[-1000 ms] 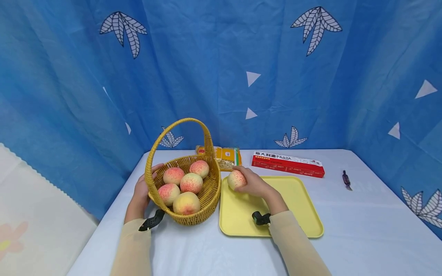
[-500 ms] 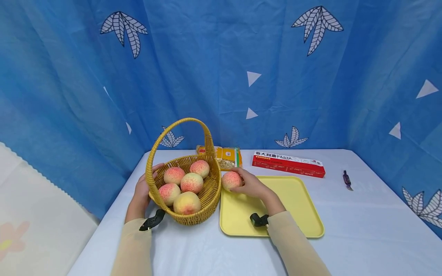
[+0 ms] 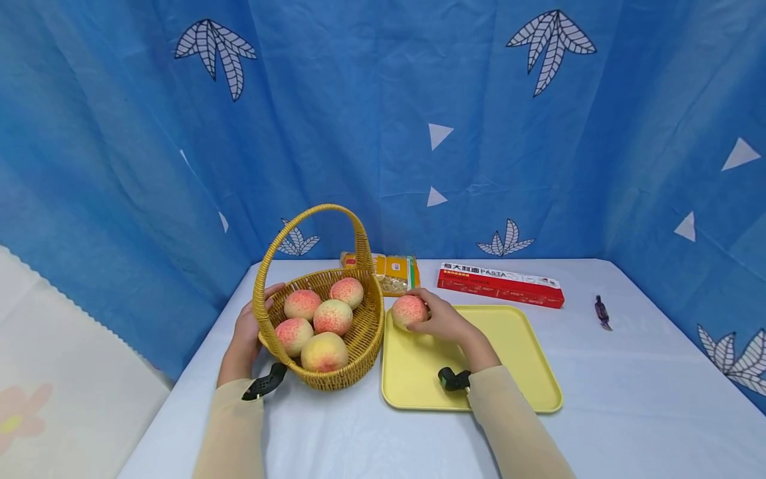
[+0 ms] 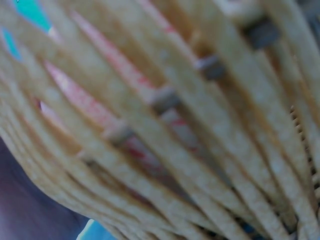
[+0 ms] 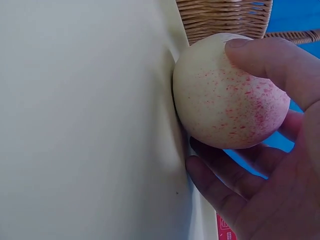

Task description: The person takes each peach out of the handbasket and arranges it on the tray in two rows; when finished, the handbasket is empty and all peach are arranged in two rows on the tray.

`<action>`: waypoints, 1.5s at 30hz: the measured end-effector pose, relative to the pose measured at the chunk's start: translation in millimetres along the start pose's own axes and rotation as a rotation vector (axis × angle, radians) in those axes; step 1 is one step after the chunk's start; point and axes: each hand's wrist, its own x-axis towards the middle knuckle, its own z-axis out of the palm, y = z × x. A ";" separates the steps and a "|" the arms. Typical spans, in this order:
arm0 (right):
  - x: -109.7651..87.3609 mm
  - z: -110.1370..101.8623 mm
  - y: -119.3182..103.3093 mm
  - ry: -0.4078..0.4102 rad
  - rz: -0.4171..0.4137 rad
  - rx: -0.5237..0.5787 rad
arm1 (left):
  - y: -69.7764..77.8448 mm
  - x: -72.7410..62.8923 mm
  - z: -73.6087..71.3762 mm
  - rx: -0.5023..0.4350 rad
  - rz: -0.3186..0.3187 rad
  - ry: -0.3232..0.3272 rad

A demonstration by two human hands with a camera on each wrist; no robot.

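Note:
My right hand [image 3: 445, 320] grips a peach [image 3: 409, 312] at the far left corner of a yellow tray [image 3: 413, 392]. In the right wrist view the thumb lies over the peach [image 5: 225, 95], the other fingers are curled below it, and fingertips reach the tray's surface. A woven basket [image 3: 335, 381] with a tall handle stands left of the tray and holds several peaches [image 3: 332, 317]. Along the basket's left outer side rests my left hand [image 3: 245, 332], its fingers reaching toward the rim; the thumb is hidden. Basket weave [image 4: 165, 130] fills the left wrist view.
A yellow pasta bag [image 3: 395, 274] lies behind the basket. Behind the tray is a red and white pasta box [image 3: 499, 285]. A small dark wrapped candy [image 3: 602, 313] lies at the far right, and a blue curtain [image 3: 383, 133] hangs behind the table.
The peach in my right hand shifted left, then back right, and shows a redder side than a second ago. My left hand and the basket have stayed put.

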 end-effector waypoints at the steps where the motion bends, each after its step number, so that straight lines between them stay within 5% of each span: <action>1: -0.1 -0.5 0.1 -0.001 0.004 -0.001 | -0.1 0.1 -0.1 -0.001 -0.002 0.002; 19: -0.7 -4.0 -7.6 0.024 -0.072 -0.071 | -2.8 2.0 0.1 0.015 -0.006 0.041; 27: -1.8 -4.2 -21.3 0.104 -0.089 -0.122 | -2.6 2.4 -0.3 0.005 -0.012 0.045; 38: -0.6 10.7 -47.7 0.214 -0.196 -0.125 | -3.4 2.4 -1.0 -0.005 -0.021 0.043; 45: -1.6 21.4 -67.7 0.180 -0.226 -0.021 | -3.6 4.1 -1.9 -0.007 -0.020 0.038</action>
